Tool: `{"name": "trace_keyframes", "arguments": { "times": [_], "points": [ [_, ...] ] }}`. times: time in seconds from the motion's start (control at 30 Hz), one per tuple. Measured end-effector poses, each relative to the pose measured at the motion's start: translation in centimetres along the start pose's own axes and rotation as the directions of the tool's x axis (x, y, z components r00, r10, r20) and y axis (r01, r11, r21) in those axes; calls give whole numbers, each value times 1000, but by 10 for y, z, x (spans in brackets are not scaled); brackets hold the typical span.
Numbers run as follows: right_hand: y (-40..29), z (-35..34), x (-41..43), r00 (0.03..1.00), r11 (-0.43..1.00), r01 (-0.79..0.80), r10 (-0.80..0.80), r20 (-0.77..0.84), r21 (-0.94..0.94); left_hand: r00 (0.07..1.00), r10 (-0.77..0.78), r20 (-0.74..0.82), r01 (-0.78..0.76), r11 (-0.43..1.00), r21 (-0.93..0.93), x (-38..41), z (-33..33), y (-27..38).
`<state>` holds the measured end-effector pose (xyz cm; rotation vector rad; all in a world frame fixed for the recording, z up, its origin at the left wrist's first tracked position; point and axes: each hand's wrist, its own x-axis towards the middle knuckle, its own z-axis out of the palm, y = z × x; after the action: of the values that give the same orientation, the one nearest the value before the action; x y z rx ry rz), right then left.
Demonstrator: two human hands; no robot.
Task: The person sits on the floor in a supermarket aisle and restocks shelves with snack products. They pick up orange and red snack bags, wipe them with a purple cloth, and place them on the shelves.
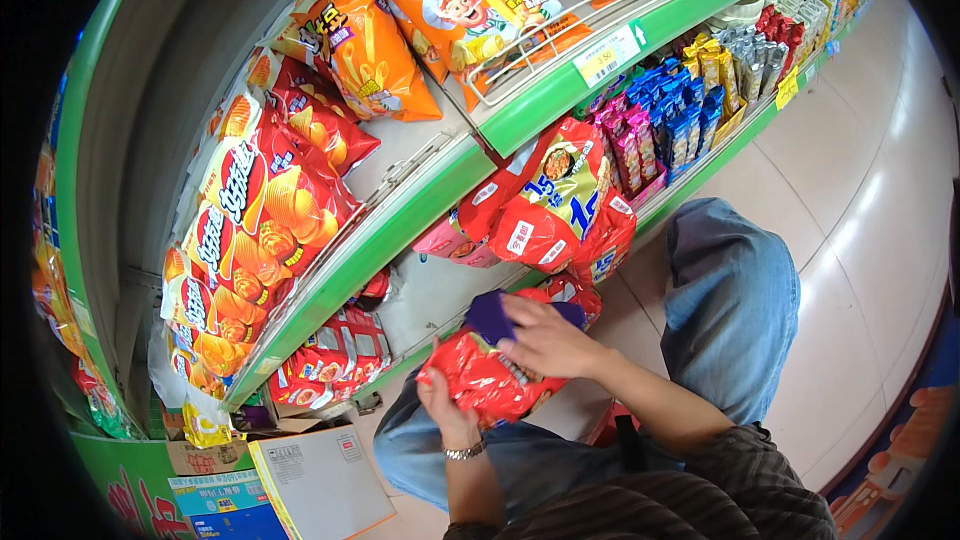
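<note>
My left hand, with a metal watch on the wrist, grips the left side of a red plastic multipack of instant noodles above my lap. A purple cloth lies on the top of this pack, and my right hand presses on it with bent fingers. Just beyond my hands, more large red noodle packs stand stacked at the edge of the lower shelf. The palm side of my right hand is hidden.
Red chip bags and orange snack bags fill the green-edged upper shelf. Small blue snack packs line the lower shelf to the right. Cardboard cartons stand on the floor at lower left. My bent knee is beside the shelf.
</note>
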<state>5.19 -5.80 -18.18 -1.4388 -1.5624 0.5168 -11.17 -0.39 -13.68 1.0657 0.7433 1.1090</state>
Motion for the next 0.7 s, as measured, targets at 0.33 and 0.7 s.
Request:
{"name": "trace_keyframes", "arguments": {
  "times": [0.33,0.7],
  "points": [
    [49,40,-29,540,-421,-590,429,724,689,969,92,229,-22,956,-291,7,-47,27],
    [46,66,-42,680,-586,-506,180,711,633,556,108,824,-341,934,107,5,8,71]
  ]
}}
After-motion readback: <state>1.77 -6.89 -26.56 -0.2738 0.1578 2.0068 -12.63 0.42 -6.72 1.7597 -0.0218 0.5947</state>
